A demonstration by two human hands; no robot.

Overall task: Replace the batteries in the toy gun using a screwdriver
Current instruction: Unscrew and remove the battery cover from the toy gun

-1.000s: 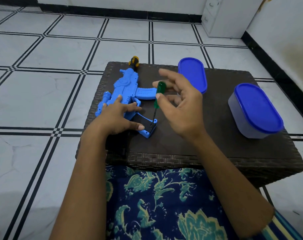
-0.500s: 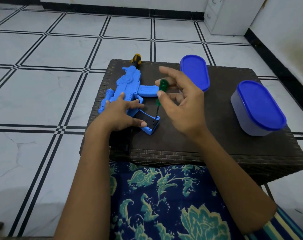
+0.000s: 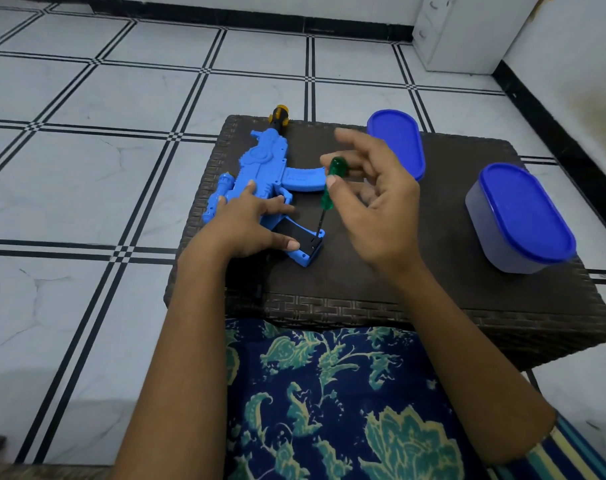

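Note:
A blue toy gun [image 3: 265, 168] with a yellow-and-black muzzle lies flat on the dark woven table [image 3: 433, 289], its black battery cover [image 3: 296, 235] in the grip facing up. My left hand [image 3: 246, 226] presses down on the gun's grip, thumb beside the cover. My right hand [image 3: 374, 209] pinches the green handle of a screwdriver [image 3: 331, 188] between thumb and fingertips. The screwdriver stands nearly upright, its tip on the near right corner of the cover.
A blue oval lid [image 3: 398, 142] lies on the table behind my right hand. A clear box with a blue lid [image 3: 519, 220] stands at the table's right side. White tiled floor surrounds the table; a patterned blue cloth [image 3: 329, 393] covers my lap.
My right hand's fingers have shifted slightly around the screwdriver handle. The left hand and the gun keep their place; the camera has tilted a little.

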